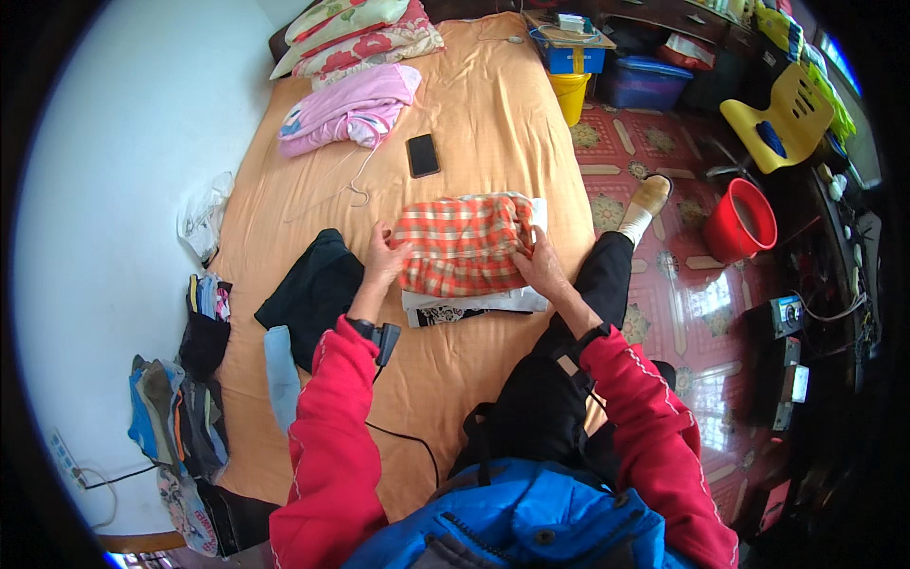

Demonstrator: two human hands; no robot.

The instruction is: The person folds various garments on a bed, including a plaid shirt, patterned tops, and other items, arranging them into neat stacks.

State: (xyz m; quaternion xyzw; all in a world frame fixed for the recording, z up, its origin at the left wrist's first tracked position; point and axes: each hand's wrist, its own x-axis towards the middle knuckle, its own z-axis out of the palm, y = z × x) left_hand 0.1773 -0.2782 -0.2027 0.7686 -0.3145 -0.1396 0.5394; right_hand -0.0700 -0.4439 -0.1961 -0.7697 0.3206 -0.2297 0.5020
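A folded orange-and-white checked cloth garment (458, 242) lies on a stack of folded white and black clothes (462, 313) on the bed (419, 370). At the garment's left edge is my left hand (386, 256), its thumb and fingers gripping the cloth. My right hand (540, 263) holds the right edge in the same way, with some fingertips hidden by the fabric. A dark green garment (313, 291) rests left of the stack, beside a rolled light blue cloth (281, 370). Beyond the stack are a black phone (424, 156) and a thin clothes hanger (355, 190).
A pink garment (348, 114) and stacked pillows (362, 43) occupy the bed's far left. More folded clothes (192, 405) line the wall side. Right of the bed, a red bucket (739, 224) and a yellow chair (782, 121) stand on the tiled floor. A black cable runs near my lap.
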